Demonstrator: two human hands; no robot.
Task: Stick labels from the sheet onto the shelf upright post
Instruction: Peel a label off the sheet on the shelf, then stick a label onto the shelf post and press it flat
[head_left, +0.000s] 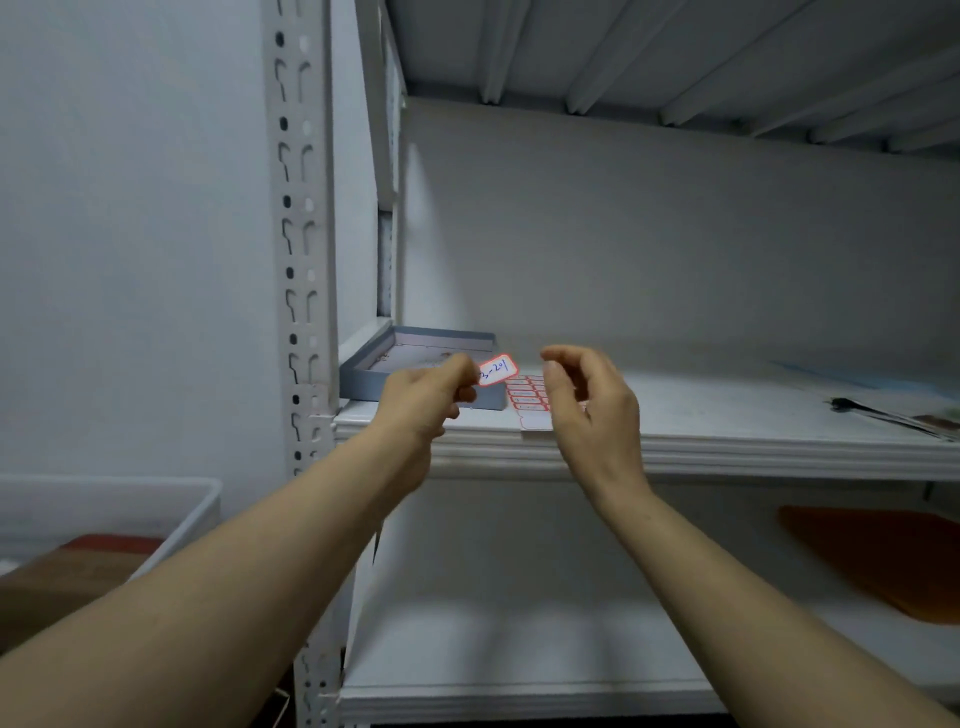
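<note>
Standing at left, the shelf upright post (304, 249) is seen without a label. The right hand (597, 410) is held loosely curled, empty, before the sheet (527, 397) on the shelf (727, 447). One label (497, 370) is pinched by the left hand (421, 405); its adhesive may be folded onto itself or set crooked over the post's holes.

Handwritten red-bordered label (497, 370) near its sheet (529, 401)

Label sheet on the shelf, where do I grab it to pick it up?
Pinch the label sheet by its blank near margin, coming from the front. It lies flat on the shelf with that strip at the front edge, and no stickers sit there.
</note>
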